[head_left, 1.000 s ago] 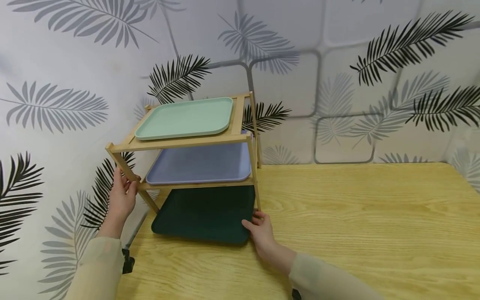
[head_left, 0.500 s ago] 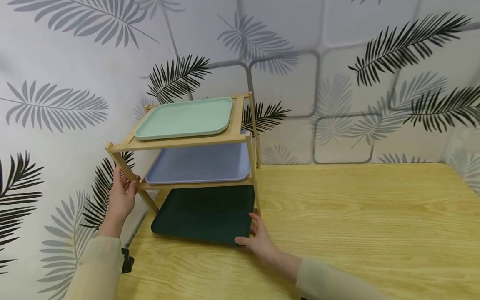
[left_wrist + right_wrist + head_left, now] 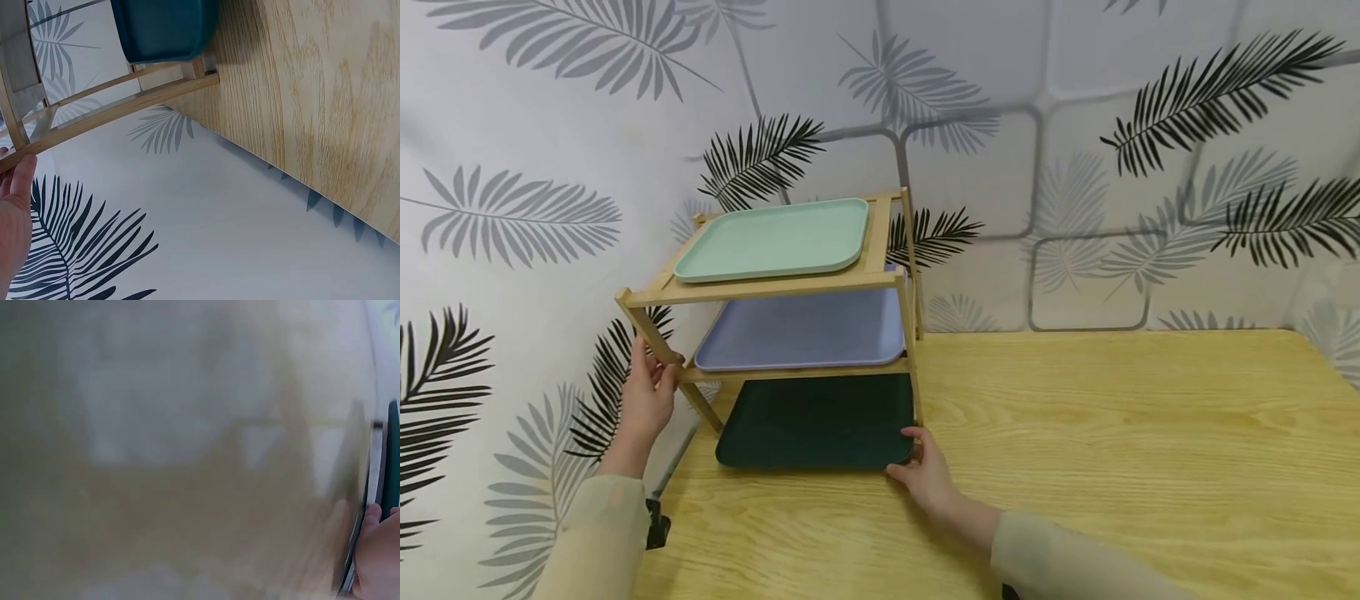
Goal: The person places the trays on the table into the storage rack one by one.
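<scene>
A wooden three-level rack (image 3: 767, 292) stands at the left of the table, against the patterned wall. My left hand (image 3: 649, 400) grips its front left post around the middle rail; in the left wrist view the fingers (image 3: 24, 178) curl over that post. On the table under the rack lies a dark green tray (image 3: 820, 425), its front edge nearly parallel to the rack's. At its front right corner, by the right front post, my right hand (image 3: 931, 479) holds the tray with thumb and fingers bent around the corner. Much of the right wrist view is blurred.
A mint green tray (image 3: 775, 240) rests on the top level and a lavender tray (image 3: 808, 327) on the middle one. The wood-grain table (image 3: 1112, 450) extends to the right. Leaf-patterned wall covering (image 3: 970, 175) rises behind and on the left.
The dark green tray's front right corner has swung back toward the rack, so it sits straighter. My right hand shifted from its side to the front corner. My left hand stays on the post.
</scene>
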`<state>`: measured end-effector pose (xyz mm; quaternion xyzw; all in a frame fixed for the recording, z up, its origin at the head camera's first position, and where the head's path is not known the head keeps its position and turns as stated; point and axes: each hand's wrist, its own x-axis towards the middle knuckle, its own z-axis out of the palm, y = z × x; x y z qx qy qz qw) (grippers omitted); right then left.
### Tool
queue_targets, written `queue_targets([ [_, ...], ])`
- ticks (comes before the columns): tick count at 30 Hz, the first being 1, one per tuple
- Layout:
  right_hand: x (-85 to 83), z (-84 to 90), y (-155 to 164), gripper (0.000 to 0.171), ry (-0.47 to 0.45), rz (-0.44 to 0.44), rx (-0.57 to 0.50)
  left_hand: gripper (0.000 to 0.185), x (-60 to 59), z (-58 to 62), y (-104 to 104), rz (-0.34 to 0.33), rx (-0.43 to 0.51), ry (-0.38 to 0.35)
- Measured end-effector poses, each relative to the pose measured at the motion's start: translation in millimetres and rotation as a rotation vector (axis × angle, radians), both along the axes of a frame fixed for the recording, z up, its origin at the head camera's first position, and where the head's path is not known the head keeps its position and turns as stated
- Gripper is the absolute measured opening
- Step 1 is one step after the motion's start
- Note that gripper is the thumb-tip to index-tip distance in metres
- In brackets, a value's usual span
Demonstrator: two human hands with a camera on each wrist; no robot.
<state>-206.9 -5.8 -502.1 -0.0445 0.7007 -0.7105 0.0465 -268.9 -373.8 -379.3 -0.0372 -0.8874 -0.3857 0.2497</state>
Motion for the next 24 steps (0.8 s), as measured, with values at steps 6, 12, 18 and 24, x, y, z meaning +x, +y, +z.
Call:
queue_targets([
  [6, -18.2, -2.8, 4.9, 0.033, 0.099, 0.007, 0.121, 0.048, -0.4, -2.1, -1.2, -0.022, 0.001, 0.018],
  [12, -26.6, 3.3, -2.2, 0.016, 0.049, 0.017, 0.100, 0.052, 1.1, 0.6, -0.9, -0.021, 0.011, -0.014],
  [18, -36.6, 2.8, -15.0, 0.009, -0.015, -0.040, 0.100, 0.054, 2.2, 1.9, -1.4, -0.015, 0.007, -0.045],
  [24, -45.4, -1.4, -26.9, 0.012, -0.032, -0.093, 0.086, 0.051, 2.6, 0.8, -1.3, -0.017, 0.012, -0.054],
])
